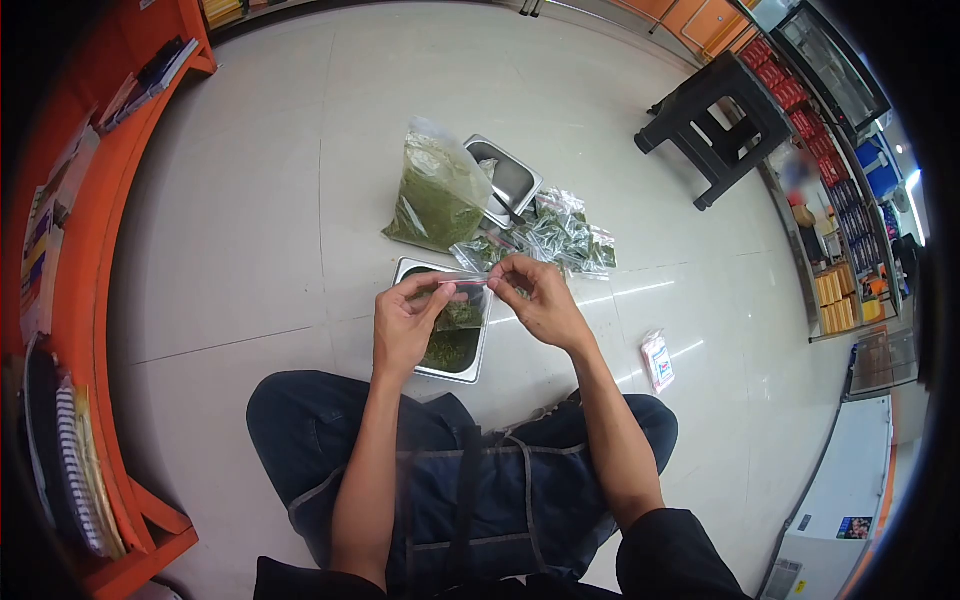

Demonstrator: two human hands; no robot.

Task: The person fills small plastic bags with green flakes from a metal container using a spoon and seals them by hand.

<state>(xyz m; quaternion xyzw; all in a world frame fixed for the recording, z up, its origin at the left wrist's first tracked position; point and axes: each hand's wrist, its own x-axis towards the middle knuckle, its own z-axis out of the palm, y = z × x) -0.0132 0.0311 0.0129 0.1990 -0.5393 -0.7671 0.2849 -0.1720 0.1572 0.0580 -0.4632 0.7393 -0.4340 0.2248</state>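
Note:
Between both hands hangs a small clear zip bag (462, 314) with a red line along its top and some green flakes inside. My left hand (405, 322) pinches the left end of its top edge, and my right hand (543, 303) pinches the right end. Below the bag stands a steel pan (476, 374) holding chopped green herb, partly hidden by the bag and my left hand. Beyond my hands, a large clear bag (433, 200) of green herb sits upright on the floor. Several small filled zip bags (565, 235) lie heaped to its right.
A second steel pan (517, 176) with a dark-handled utensil (508, 210) is behind the heap. A packet (657, 361) lies on the floor at right. A black stool (715, 125) stands at the upper right, orange shelving (95, 270) at left, and stocked shelves (835, 220) at right.

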